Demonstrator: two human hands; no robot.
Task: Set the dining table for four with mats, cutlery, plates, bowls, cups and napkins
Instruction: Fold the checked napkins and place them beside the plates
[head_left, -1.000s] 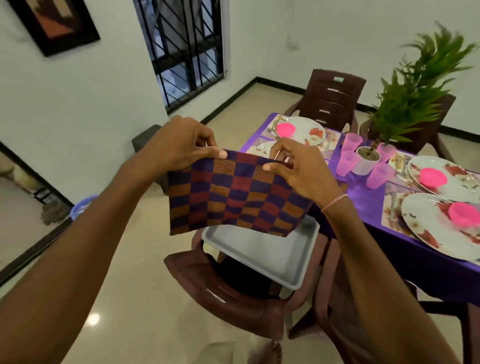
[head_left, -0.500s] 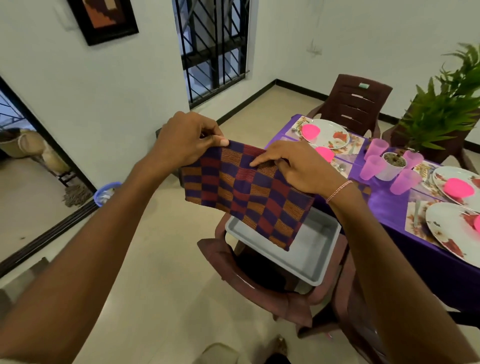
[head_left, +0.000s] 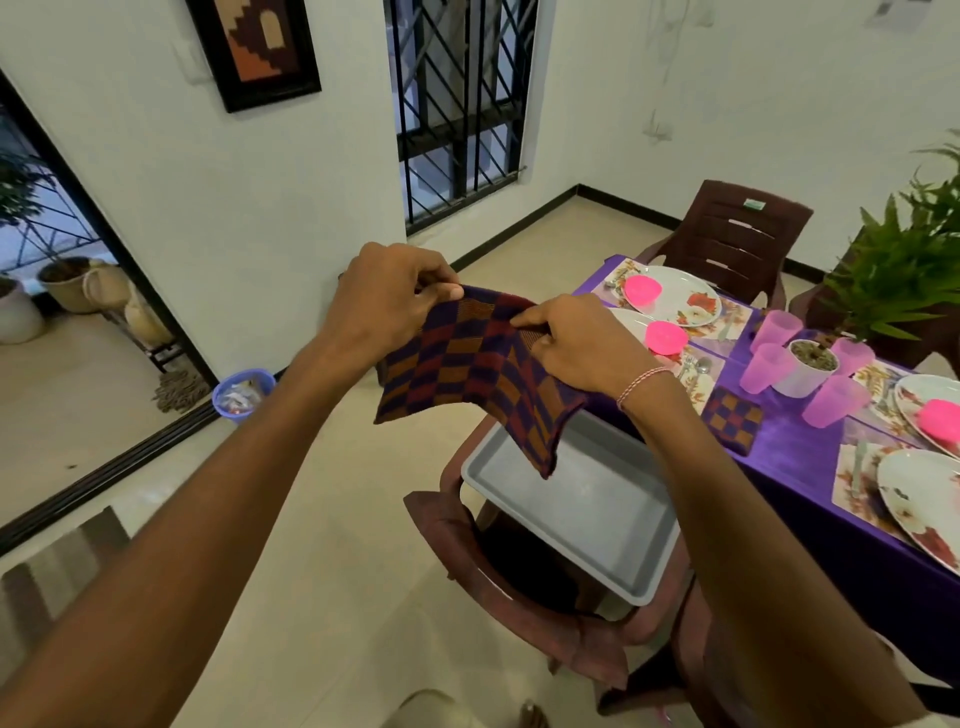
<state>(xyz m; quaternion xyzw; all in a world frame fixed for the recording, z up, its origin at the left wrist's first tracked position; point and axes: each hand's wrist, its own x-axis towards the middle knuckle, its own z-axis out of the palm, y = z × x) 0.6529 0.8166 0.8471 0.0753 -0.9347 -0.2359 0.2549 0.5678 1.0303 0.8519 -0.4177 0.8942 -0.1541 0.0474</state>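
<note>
A checked napkin (head_left: 467, 374) in purple, maroon and orange hangs in the air above a grey tray (head_left: 582, 519). My left hand (head_left: 384, 301) pinches its top left edge. My right hand (head_left: 576, 343) pinches the top edge further right, and the cloth sags and folds below it. A folded napkin of the same pattern (head_left: 732, 421) lies on the purple table (head_left: 800, 447). White flowered plates (head_left: 675, 296) with pink bowls (head_left: 642, 288) sit on floral mats. Several pink cups (head_left: 763, 366) stand round a potted plant (head_left: 810, 364).
The tray rests on a brown plastic chair (head_left: 519, 603) beside the table. Another brown chair (head_left: 737, 234) stands at the far end. A blue bin (head_left: 241, 392) and a mop sit by the wall at left. Bare tiled floor lies to the left.
My hands have drawn closer together along the napkin's top edge and the cloth folds downward under my right hand. The view has swung left, showing more of the table.
</note>
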